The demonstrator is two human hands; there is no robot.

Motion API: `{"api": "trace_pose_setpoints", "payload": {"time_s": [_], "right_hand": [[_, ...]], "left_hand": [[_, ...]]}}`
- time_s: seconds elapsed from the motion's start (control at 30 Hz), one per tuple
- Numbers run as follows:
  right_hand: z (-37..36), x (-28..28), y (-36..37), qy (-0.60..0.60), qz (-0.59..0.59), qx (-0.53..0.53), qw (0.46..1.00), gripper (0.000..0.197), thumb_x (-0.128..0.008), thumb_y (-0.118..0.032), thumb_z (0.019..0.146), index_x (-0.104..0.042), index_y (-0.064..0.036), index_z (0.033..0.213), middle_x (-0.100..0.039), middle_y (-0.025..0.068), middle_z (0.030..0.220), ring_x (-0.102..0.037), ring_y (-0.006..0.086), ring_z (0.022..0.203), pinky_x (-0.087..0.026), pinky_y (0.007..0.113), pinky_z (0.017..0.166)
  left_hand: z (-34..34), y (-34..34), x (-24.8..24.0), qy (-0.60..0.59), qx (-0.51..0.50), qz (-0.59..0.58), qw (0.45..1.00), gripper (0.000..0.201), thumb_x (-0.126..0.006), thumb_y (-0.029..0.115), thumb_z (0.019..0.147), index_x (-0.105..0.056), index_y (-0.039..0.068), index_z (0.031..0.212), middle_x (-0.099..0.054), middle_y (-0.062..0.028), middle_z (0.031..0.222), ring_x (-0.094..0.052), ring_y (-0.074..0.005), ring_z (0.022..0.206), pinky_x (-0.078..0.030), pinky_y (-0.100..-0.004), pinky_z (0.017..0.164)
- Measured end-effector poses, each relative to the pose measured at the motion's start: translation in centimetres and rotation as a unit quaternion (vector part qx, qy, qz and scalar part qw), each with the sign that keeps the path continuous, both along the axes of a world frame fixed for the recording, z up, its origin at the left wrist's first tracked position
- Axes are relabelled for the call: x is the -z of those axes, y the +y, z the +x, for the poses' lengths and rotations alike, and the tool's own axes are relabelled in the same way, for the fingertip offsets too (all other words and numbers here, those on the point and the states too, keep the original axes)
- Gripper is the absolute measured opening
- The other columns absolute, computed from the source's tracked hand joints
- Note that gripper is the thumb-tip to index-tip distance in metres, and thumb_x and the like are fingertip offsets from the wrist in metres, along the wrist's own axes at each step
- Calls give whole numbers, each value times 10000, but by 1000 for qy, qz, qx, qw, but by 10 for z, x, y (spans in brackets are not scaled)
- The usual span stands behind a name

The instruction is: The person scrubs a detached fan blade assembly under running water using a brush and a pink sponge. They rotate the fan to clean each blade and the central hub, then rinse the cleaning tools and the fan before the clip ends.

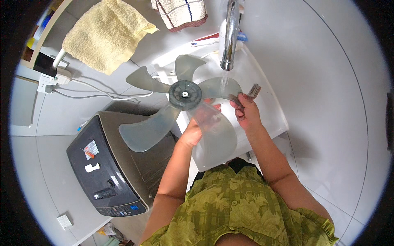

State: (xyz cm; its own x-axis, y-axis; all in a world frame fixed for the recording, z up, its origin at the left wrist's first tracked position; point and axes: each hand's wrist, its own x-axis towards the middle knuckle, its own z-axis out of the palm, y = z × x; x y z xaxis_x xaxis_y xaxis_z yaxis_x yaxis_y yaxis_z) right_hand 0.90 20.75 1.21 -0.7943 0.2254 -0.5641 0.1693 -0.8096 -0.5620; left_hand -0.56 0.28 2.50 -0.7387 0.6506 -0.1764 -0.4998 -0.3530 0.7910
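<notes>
A translucent grey fan blade wheel [185, 95], with several wide blades round a dark hub, is held over the white sink [269, 107]. My left hand [196, 128] is under it, partly seen through a blade; its fingers are bent beneath the wheel near the hub. In my right hand [247, 110] is a small brush [255, 91], its bristles pointing up and away. The fingers of that hand also touch the tip of the right blade. Water runs from the chrome faucet [227, 63] onto this blade.
To the left stands a dark-lidded washing machine [107, 166], beneath one blade. A yellow towel [107, 37] and a striped towel [181, 14] hang at the back. Toothbrushes [205, 41] lie along the sink's back ledge. White cords [100, 92] run from a wall outlet [46, 83].
</notes>
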Motion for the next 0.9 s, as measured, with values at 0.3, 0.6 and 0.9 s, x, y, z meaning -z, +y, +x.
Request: {"api": "trace_pose_setpoints", "payload": {"time_s": [0.3,0.6,0.9], "right_hand": [[9,-25,4,26,172,-100,980,354,-610,-165,893,-468,-31,1188,-622,105,926,-644,148,677,-340,231,379],[5,-53,26,21,829,-245,502,390,-536,-311,912,-524,-230,1293,-551,56,778,-588,241,680,-481,363,605],[-23,-49,12,119,826,-277,477,288,-547,-352,892,-628,-274,1156,-577,68,761,-612,256,710,-493,397,607]], "left_hand": [[-27,54,14,62,-178,132,973,774,-433,605,881,-174,179,1473,-405,-112,1383,-444,-279,1259,-367,-456,1057],[-22,49,9,-1,-149,113,982,583,-388,458,977,-227,166,1456,-460,-117,1347,-506,-262,1197,-411,-416,1022],[-15,44,28,-41,-107,101,988,477,-471,336,975,-352,119,1382,-501,-65,1301,-505,-189,1190,-424,-349,971]]}}
